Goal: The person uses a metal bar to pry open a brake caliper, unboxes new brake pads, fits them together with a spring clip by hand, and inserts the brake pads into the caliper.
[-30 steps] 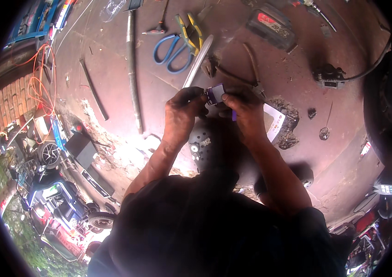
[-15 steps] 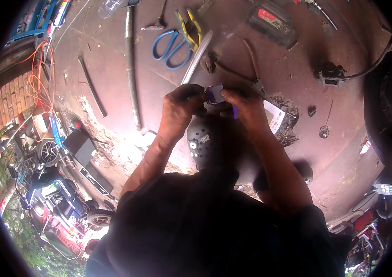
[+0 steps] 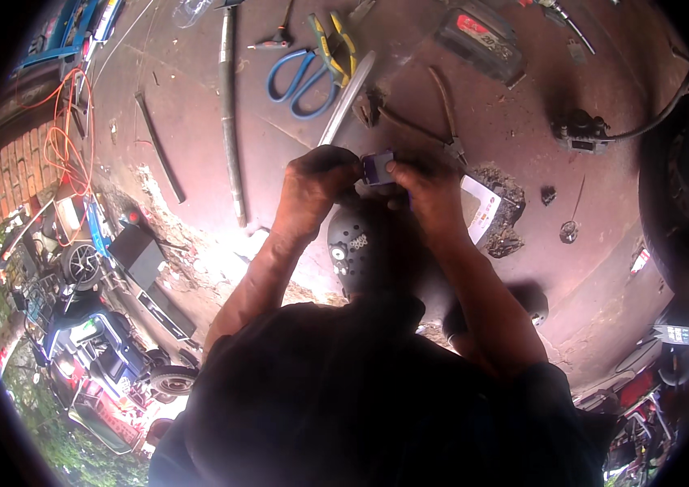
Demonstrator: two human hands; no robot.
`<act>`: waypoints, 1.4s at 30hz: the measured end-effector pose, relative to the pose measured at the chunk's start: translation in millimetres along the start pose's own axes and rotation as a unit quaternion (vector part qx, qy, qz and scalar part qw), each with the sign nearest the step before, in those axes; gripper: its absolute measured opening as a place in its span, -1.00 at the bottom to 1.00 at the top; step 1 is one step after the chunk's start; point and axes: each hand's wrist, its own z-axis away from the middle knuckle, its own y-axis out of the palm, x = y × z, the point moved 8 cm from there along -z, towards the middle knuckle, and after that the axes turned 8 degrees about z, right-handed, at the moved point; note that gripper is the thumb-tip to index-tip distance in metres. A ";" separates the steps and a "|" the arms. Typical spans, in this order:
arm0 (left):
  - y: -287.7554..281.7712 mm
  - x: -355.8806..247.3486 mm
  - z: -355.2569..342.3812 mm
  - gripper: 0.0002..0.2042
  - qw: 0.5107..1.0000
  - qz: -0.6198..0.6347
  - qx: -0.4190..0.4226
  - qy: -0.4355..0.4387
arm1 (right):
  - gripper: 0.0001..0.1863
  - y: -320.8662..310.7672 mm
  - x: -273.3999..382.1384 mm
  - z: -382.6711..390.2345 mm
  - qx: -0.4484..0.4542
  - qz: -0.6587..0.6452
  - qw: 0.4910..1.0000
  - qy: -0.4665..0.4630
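Note:
Between my two hands is a small flat purple and pale grey packet (image 3: 378, 169). My left hand (image 3: 316, 183) is closed at its left edge, with the fingers curled and partly hidden. On the other side my right hand (image 3: 435, 191) pinches the packet, the thumb lying on its face. Just beyond the left hand lies a silver metal bar (image 3: 347, 99). A white card with a cut-out window (image 3: 486, 203) lies to the right of my right hand, beside a patch of dark dirt (image 3: 511, 215). Below the hands shows a grey clog with holes (image 3: 351, 247).
Blue-handled scissors (image 3: 302, 85), yellow-and-green-handled pliers (image 3: 334, 53) and brown-handled pliers (image 3: 447, 109) lie farther out. A long metal pipe (image 3: 231, 122) stretches at left. A black battery-like block (image 3: 481, 40) and a dark caliper-like part on a hose (image 3: 581, 131) are at right.
Both hands stay in nearly the same place around the packet. The purple piece that showed below my right fingers is now mostly hidden.

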 end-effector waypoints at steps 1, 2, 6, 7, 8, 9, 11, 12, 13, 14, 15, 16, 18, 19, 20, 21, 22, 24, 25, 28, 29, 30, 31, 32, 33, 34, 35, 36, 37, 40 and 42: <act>0.0 -3.7 -0.5 -0.85 0.997 -0.046 0.019 0.051 | -0.69 2.2 3.2 2.5 -0.002 -0.049 0.997 0.063; 1.9 -8.8 0.5 -0.86 0.990 -0.092 0.039 0.101 | -0.69 5.0 0.4 5.1 -0.004 -0.098 0.987 0.126; 2.8 -8.9 -0.6 -0.88 0.994 -0.079 0.025 0.077 | -0.68 5.3 -2.6 5.0 -0.003 -0.030 0.997 0.067; 1.7 -8.2 -0.8 -0.88 0.996 -0.059 0.016 0.058 | -0.77 5.5 1.2 5.9 -0.008 0.000 0.999 0.043; 0.6 -6.3 -1.0 -0.89 0.998 -0.039 0.008 0.040 | -0.79 6.2 1.8 6.2 -0.010 0.014 0.999 0.031; 1.0 -6.1 -0.9 -0.89 0.998 -0.040 0.007 0.040 | -0.78 6.7 2.3 6.7 -0.013 0.029 0.999 0.019; 2.3 -7.5 -1.3 -0.88 0.998 -0.035 0.010 0.045 | -0.75 7.0 4.1 6.2 -0.023 0.049 0.998 -0.021; 4.1 -6.9 -1.8 -0.88 0.998 -0.035 0.010 0.045 | -0.74 6.8 4.7 6.5 -0.026 0.056 0.998 -0.034; 4.1 0.2 -2.7 -0.86 1.000 -0.004 -0.002 0.010 | -0.74 7.7 8.8 6.5 -0.026 0.089 0.994 -0.060; 3.7 6.7 -3.0 -0.84 0.999 0.027 -0.014 -0.025 | -0.74 7.8 14.1 6.9 -0.026 0.105 0.991 -0.073; 4.0 6.7 -3.1 -0.84 0.999 0.027 -0.014 -0.025 | -0.74 8.2 20.3 7.4 -0.025 0.121 0.989 -0.086; 4.6 6.9 -3.4 -0.83 0.999 0.025 -0.015 -0.025 | -0.74 6.5 13.3 7.1 -0.011 -0.022 0.998 0.053; 3.7 10.5 -4.1 -0.81 0.999 0.025 -0.016 -0.025 | -0.74 13.1 -9.7 12.7 0.005 -0.164 0.968 0.190; 4.2 10.5 -5.1 -0.83 1.000 -0.005 -0.007 -0.001 | -0.78 3.8 -0.1 6.8 -0.021 0.010 1.000 0.011; 5.0 9.1 -5.8 -0.85 0.999 -0.033 0.003 0.023 | -0.81 4.9 22.7 11.5 -0.047 0.185 0.968 -0.166; 4.7 7.2 -6.6 -0.85 0.999 -0.033 0.004 0.022 | -0.81 4.6 21.1 12.4 -0.047 0.185 0.968 -0.165; 6.7 -1.0 -6.8 -0.86 0.995 -0.079 0.019 0.059 | -0.83 3.6 9.4 9.0 -0.033 0.060 0.995 -0.071; 6.5 -2.2 -8.3 -0.88 0.987 -0.125 0.033 0.096 | -0.82 5.9 5.7 9.1 -0.018 -0.067 0.997 0.025; 6.7 -5.5 -8.7 -0.88 0.978 -0.139 0.039 0.154 | -0.80 7.8 4.8 9.7 -0.009 -0.133 0.987 0.096; 6.5 -6.3 -8.7 -0.88 0.982 -0.119 0.042 0.143 | -0.77 12.7 -3.1 11.6 0.005 -0.219 0.958 0.184; 5.9 -0.5 -10.6 -0.86 0.993 -0.085 0.039 0.074 | -0.75 13.8 -6.2 12.2 0.009 -0.241 0.949 0.202; 6.8 -2.4 -11.7 -0.86 0.993 -0.085 0.040 0.074 | -0.75 11.8 -8.9 12.0 0.008 -0.241 0.949 0.202; 9.4 -2.4 -14.0 -0.86 0.993 -0.086 0.057 0.061 | -0.74 12.1 -9.6 10.9 0.025 -0.264 0.946 0.187; 11.8 -1.4 -16.4 -0.85 0.992 -0.087 0.074 0.048 | -0.73 13.0 -9.5 9.6 0.042 -0.286 0.942 0.172; 11.5 -1.9 -19.2 -0.85 0.992 -0.087 0.076 0.049 | -0.73 11.9 -11.8 8.4 0.040 -0.286 0.942 0.172; 13.7 -2.5 -20.8 -0.85 0.990 -0.094 0.091 0.061 | -0.70 11.3 -18.0 9.3 0.037 -0.285 0.938 0.194; 16.3 -2.9 -21.4 -0.84 0.986 -0.101 0.106 0.074 | -0.67 10.7 -22.8 10.3 0.034 -0.284 0.934 0.216; 16.8 -1.3 -21.6 -0.84 0.986 -0.101 0.107 0.074 | -0.67 9.5 -22.6 9.5 0.033 -0.284 0.934 0.216; 16.8 -3.6 -21.5 -0.84 0.982 -0.117 0.107 0.101 | -0.67 10.2 -24.1 9.2 0.032 -0.289 0.927 0.236; 9.5 -1.4 -22.0 -0.84 0.978 -0.089 0.074 0.173 | -0.68 12.2 -31.6 10.0 0.030 -0.323 0.910 0.258; -0.3 -3.8 -18.2 -0.84 0.975 -0.043 0.042 0.216 | -0.68 12.1 -35.3 9.1 0.029 -0.350 0.899 0.259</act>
